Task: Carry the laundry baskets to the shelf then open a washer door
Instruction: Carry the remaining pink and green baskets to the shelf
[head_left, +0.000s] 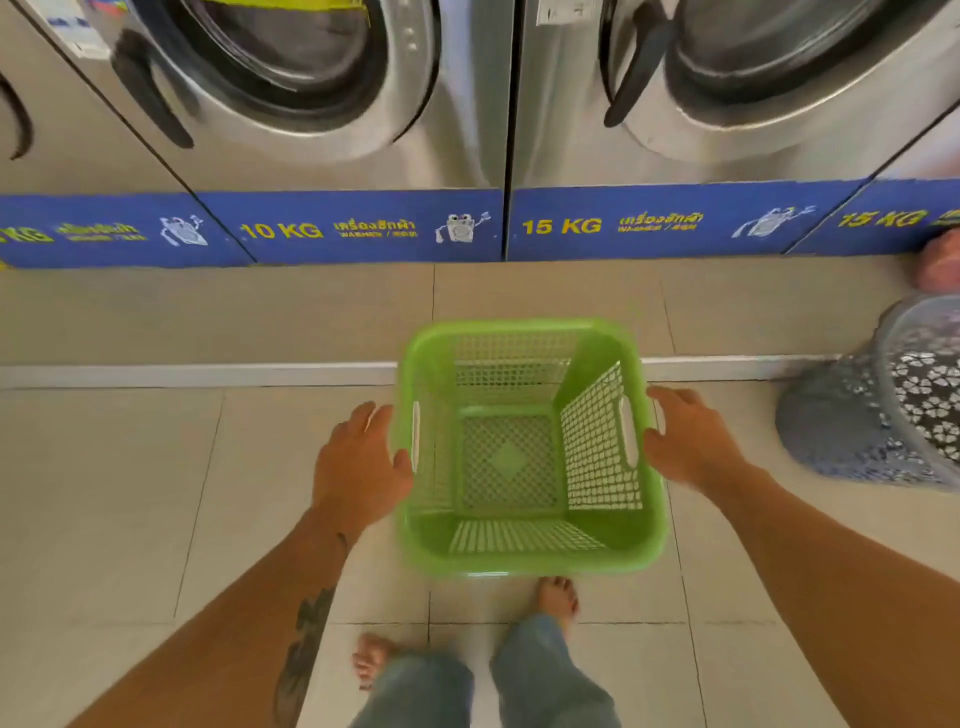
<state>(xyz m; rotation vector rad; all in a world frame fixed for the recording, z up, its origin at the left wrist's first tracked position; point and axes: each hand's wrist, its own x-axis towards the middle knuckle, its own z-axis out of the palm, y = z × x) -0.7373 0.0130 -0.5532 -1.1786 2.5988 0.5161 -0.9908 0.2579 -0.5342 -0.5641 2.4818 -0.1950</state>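
I'm on the first carry: the green basket (524, 564) sits low by the floor's (156, 467) raised edge below the washers (727, 104); left hand (358, 462) and right hand (685, 441) flank it, fingers apart, not yet clamped; next I'd hook both handle slots and lift.

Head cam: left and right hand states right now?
Left hand: open, fingers relaxed at the left side of the green basket.
Right hand: open, fingers spread beside the basket's right handle slot.
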